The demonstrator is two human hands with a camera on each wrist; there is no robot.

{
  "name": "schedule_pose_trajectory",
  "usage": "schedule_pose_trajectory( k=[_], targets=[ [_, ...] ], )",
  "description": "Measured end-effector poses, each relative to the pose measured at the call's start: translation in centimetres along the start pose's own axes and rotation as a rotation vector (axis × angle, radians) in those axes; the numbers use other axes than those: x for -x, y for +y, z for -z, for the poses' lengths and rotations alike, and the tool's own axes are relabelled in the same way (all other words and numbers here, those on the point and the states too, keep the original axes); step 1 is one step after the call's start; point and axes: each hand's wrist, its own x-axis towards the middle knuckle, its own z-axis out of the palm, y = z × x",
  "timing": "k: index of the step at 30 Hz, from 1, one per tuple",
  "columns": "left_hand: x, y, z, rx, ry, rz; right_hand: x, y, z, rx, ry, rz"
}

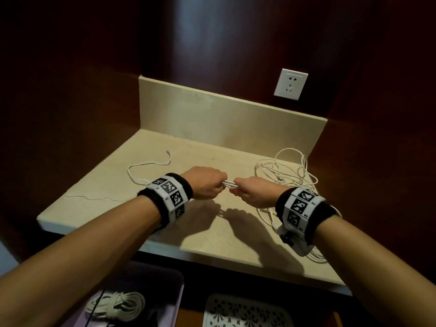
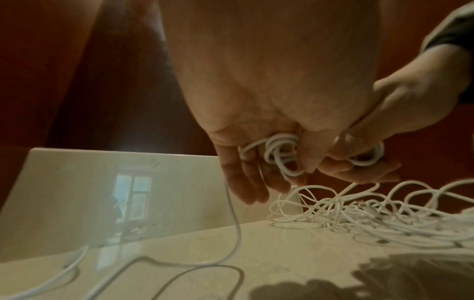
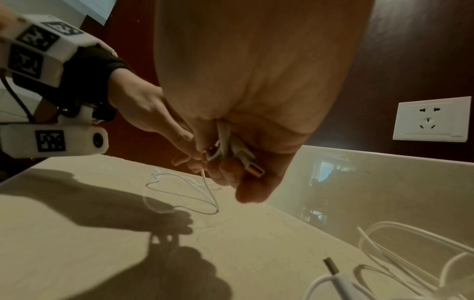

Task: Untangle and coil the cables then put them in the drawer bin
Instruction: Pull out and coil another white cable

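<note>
Above the middle of the beige counter [image 1: 118,197], my left hand [image 1: 207,185] and right hand [image 1: 250,192] together grip a small bundle of white cable [image 1: 229,184]. The left wrist view shows its loops [image 2: 282,154] wound inside my left fingers. In the right wrist view its USB plug [image 3: 252,168] sticks out of my right fist. The free tail [image 1: 151,164] of this cable trails left over the counter. A loose tangle of white cables [image 1: 285,175] lies at the right. A coiled white cable [image 1: 118,305] lies in the purple bin [image 1: 174,300] below.
A white wall socket [image 1: 291,84] sits above the beige backsplash [image 1: 212,114]. Dark wood panels close in the niche on both sides. A white patterned tray [image 1: 247,312] lies below the counter's front edge, right of the purple bin.
</note>
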Motion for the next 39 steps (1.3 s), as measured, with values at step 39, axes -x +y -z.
schedule_pose_trajectory(
  k=[39],
  targets=[
    [0.7, -2.4, 0.3, 1.077, 0.252, 0.243, -1.3, -0.5, -0.3, -0.4, 0.186, 0.041]
  ],
)
